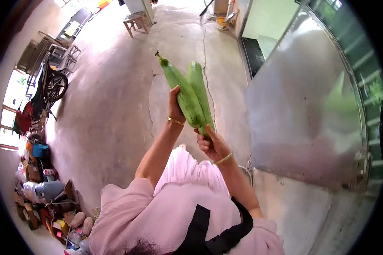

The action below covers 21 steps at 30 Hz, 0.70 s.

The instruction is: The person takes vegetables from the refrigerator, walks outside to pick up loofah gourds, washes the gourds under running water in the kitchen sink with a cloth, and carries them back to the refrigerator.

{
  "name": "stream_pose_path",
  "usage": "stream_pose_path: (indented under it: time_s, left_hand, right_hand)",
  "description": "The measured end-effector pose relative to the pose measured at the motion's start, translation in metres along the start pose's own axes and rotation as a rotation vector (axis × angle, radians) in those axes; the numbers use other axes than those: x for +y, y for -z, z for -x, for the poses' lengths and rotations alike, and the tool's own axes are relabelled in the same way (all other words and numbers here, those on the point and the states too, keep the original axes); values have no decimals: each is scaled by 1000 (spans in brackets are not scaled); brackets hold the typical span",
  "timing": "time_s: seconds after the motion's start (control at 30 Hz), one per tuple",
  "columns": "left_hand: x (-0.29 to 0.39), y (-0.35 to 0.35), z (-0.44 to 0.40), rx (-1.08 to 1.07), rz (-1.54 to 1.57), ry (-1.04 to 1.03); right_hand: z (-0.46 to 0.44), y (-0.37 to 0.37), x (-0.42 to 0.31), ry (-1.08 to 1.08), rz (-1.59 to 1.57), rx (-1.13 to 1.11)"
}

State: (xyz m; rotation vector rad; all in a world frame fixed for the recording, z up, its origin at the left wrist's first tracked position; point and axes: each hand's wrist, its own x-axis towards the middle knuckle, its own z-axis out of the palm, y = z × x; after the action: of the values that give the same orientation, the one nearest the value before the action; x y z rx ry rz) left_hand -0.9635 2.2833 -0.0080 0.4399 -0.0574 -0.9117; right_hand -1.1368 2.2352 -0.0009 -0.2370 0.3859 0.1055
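Note:
Two long green loofah gourds are held up in front of me, side by side and touching. The left loofah gourd (184, 93) leans to the left and has a dark, shrivelled tip at its top end. Partly behind it, the right loofah gourd (198, 78) has a blunt, pale top. My left hand (175, 106) is wrapped around the left gourd's side, thumb in view, its other fingers hidden behind. Closed around the narrow bottom end of the right gourd is my right hand (212, 143), close to the left gourd's lower end.
A large metal door (306, 102) stands at the right. Along the left wall are a pile of boxes and bags (51, 191) and a wheeled vehicle (55, 87). A wooden stool (135, 20) and a yellow bucket (221, 22) stand farther off on the cracked concrete floor (102, 110).

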Motion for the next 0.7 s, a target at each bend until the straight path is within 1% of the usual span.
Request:
stream_pose_path:
  time_s: [0.03, 0.1, 0.13, 0.17, 0.2, 0.23, 0.3, 0.33, 0.37, 0.4, 0.43, 0.47, 0.5, 0.57, 0.6, 0.63, 0.7]
  left_hand:
    - [4, 4, -13, 13, -4, -9]
    - [16, 5, -43, 15, -8, -38]
    - [20, 10, -53, 16, -18, 1]
    - [27, 15, -70, 20, -22, 43]
    - [33, 19, -84, 22, -10, 40]
    - [36, 22, -102, 35, -23, 67]
    - [48, 26, -151, 20, -24, 87]
    - [50, 31, -172, 26, -79, 148]
    - [52, 36, -185, 26, -136, 212]
    - [58, 32, -203, 57, -223, 279]
    - [65, 28, -224, 29, -225, 278]
    - [72, 20, -242, 13, -387, 366]
    - [76, 14, -258, 0, -552, 461]
    - [82, 0, -289, -147, -710, 550]
    - [84, -4, -308, -175, -762, 641]
    - [84, -8, -326, -205, -769, 674]
    - [81, -19, -362, -278, -836, 827]
  right_hand:
    - [-7, 5, -8, -12, 8, -3]
    - [-22, 16, -29, -74, 65, 94]
    - [-27, 29, -38, -79, 73, 94]
    - [-37, 40, -54, -82, 6, 132]
    - [-44, 45, -67, -82, -61, 174]
    - [-51, 50, -81, -83, -51, 183]
    - [-77, 42, -123, 92, 86, 249]
    - [-89, 35, -141, 195, 221, 366]
    - [-99, 26, -153, 213, 231, 375]
    - [-111, 14, -172, 318, 380, 465]
    - [-126, 4, -196, 431, 529, 549]
    - [-140, -6, -219, 506, 596, 539]
    - [-153, -13, -241, 533, 594, 551]
    - [-181, -28, -287, 778, 891, 585]
    - [-193, -37, -311, 836, 921, 567]
    - [-204, -43, -335, 890, 952, 550]
    - [-225, -42, -387, 978, 1053, 597]
